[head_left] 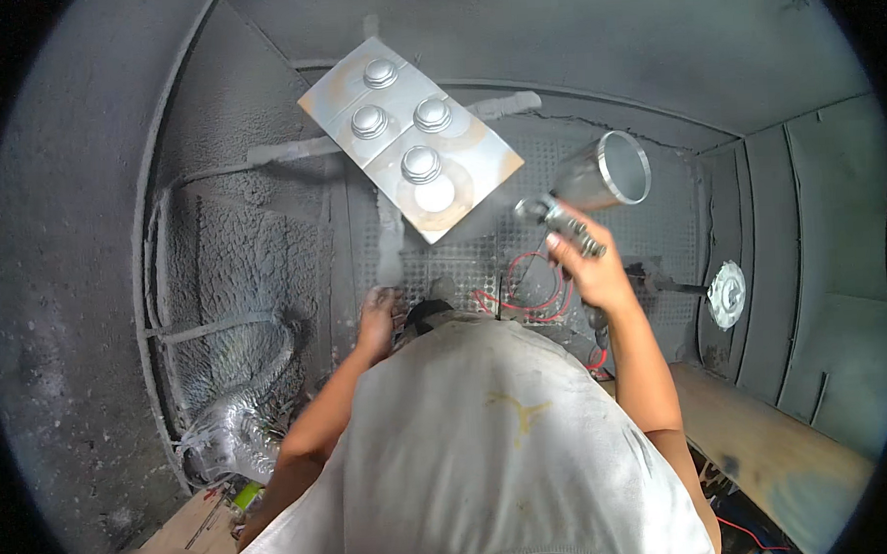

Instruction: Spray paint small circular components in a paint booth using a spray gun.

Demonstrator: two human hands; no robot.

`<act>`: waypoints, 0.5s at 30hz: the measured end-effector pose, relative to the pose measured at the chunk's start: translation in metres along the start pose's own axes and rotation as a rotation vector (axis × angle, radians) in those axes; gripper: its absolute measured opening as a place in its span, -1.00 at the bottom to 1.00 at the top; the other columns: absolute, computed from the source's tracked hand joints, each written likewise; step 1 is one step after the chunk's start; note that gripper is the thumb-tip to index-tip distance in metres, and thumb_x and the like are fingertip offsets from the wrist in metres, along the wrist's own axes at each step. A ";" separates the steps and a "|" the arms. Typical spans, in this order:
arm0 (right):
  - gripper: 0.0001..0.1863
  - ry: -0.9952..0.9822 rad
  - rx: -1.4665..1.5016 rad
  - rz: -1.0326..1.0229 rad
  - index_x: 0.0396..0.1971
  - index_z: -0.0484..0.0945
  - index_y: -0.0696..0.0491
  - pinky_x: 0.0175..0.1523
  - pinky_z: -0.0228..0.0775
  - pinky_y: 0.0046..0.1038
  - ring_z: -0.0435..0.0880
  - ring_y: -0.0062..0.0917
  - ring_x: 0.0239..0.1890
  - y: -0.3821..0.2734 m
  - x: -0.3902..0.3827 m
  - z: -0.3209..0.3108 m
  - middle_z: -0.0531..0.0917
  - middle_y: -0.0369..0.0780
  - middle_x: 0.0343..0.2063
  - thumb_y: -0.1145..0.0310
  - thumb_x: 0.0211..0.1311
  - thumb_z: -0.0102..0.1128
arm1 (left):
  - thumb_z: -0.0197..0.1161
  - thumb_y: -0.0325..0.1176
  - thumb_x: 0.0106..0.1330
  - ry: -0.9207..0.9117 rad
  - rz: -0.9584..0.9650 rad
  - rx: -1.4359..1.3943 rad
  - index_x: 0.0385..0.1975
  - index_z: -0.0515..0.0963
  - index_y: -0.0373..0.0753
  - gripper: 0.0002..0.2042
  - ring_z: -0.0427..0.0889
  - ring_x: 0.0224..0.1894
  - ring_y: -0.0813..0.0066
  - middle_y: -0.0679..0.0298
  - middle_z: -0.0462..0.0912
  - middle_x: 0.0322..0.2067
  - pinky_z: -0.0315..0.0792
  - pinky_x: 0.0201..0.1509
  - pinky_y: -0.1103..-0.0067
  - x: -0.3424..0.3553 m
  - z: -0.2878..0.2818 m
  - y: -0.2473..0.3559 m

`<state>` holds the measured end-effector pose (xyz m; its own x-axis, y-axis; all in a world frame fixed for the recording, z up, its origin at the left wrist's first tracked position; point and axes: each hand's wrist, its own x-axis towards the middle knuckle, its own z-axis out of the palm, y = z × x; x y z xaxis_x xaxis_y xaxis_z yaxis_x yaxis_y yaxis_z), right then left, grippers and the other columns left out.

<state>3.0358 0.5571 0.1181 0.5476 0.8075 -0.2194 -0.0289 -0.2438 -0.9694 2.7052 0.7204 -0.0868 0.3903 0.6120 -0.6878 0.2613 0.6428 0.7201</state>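
Observation:
In my right hand [593, 265] is a metal spray gun [570, 227], with my fingers wrapped round its body. The large silver cup [607, 171] on the gun leans to the right, its rim facing me. The gun's front is close to the right corner of a silver-coated board [483, 161]. Several silver hexagonal caps [420, 163] stand on the board, and a pale round spot [434, 193] lies near its lower corner. My left hand [376, 322] is low, beside the end of a coated stand arm [390, 250]. Its fingers are curled; what they hold is hidden.
Grey coated walls [512, 36] surround the board. Under it is a perforated floor panel [443, 262]. A red hose [524, 318] loops below the gun. A silver-splashed disc [727, 295] stands at right, and crumpled silvery wrapping [235, 435] lies at lower left.

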 end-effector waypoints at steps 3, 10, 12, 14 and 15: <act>-0.46 -0.215 0.102 0.183 0.29 0.48 0.07 -0.16 0.50 -0.54 0.60 -0.66 -0.26 0.003 -0.023 0.011 0.70 -0.31 -0.25 0.32 0.32 0.33 | 0.07 -0.37 0.51 0.129 0.012 -0.227 0.35 0.11 -0.08 -0.53 0.55 -0.32 0.55 0.27 0.60 -0.14 0.48 -0.33 0.59 -0.009 0.001 0.009; -0.49 0.061 -0.152 0.012 0.22 0.52 0.14 0.09 0.44 -0.50 0.64 -0.58 -0.09 0.025 -0.006 0.002 0.71 -0.15 -0.03 0.32 0.31 0.33 | 0.07 -0.38 0.49 0.440 0.108 -0.204 0.47 0.04 -0.12 -0.41 0.55 -0.26 0.55 0.30 0.54 0.02 0.47 -0.29 0.59 0.019 -0.059 0.052; -0.49 0.117 -0.145 0.007 0.23 0.51 0.15 -0.05 0.48 -0.51 0.62 -0.60 -0.22 0.019 0.001 -0.011 0.71 -0.21 -0.16 0.33 0.31 0.32 | 0.06 -0.38 0.48 0.468 0.127 -0.204 0.43 0.12 -0.11 -0.47 0.57 -0.22 0.53 0.29 0.52 0.08 0.48 -0.27 0.58 0.034 -0.075 0.065; -0.49 0.166 -0.128 -0.038 0.26 0.48 0.15 -0.23 0.45 -0.54 0.53 -0.67 -0.38 0.005 0.008 -0.017 0.63 -0.30 -0.36 0.37 0.33 0.29 | 0.06 -0.34 0.50 0.451 0.117 -0.199 0.44 0.10 -0.08 -0.46 0.58 -0.13 0.50 0.32 0.51 0.14 0.49 -0.16 0.52 0.053 -0.104 0.072; -0.49 0.156 -0.172 -0.031 0.26 0.47 0.16 -0.22 0.45 -0.54 0.54 -0.67 -0.37 -0.010 0.012 -0.018 0.64 -0.30 -0.36 0.38 0.34 0.28 | 0.07 -0.30 0.51 0.427 0.121 -0.188 0.48 0.06 -0.06 -0.42 0.59 -0.08 0.48 0.34 0.52 0.16 0.50 -0.12 0.50 0.064 -0.124 0.070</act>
<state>3.0575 0.5596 0.1272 0.6690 0.7265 -0.1573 0.1253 -0.3188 -0.9395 2.6388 0.8619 -0.0911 0.0000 0.7970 -0.6040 0.0569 0.6030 0.7957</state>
